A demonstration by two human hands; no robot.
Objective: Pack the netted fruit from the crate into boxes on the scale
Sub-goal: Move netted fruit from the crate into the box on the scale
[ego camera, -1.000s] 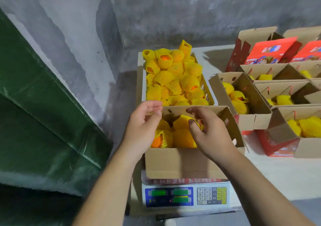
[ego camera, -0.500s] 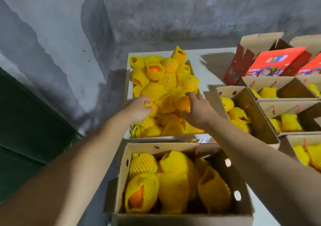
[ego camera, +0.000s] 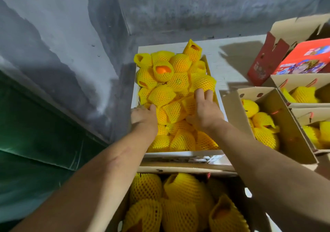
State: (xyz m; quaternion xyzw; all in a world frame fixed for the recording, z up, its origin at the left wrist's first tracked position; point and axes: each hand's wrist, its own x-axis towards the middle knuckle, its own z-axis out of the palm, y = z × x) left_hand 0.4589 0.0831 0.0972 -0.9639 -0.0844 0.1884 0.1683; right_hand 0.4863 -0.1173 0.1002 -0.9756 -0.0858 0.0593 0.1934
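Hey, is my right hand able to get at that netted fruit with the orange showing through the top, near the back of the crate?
Probably yes. The right hand rests on the pile in the crate, and the fruit with the orange showing sits on top, farther back and to the left, with nothing covering it.

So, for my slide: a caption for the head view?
Both hands, left and right, reach into the crate of netted fruit.

Both hands reach into the white crate (ego camera: 136, 96) heaped with fruit in yellow foam nets (ego camera: 178, 81). The left hand (ego camera: 142, 115) grips a netted fruit at the pile's left edge, while the right hand (ego camera: 205, 112) lies over the nets with fingers spread. Nearer, an open cardboard box (ego camera: 185, 168) holds more netted fruit, and other part-filled boxes (ego camera: 278, 117) stand to the right.
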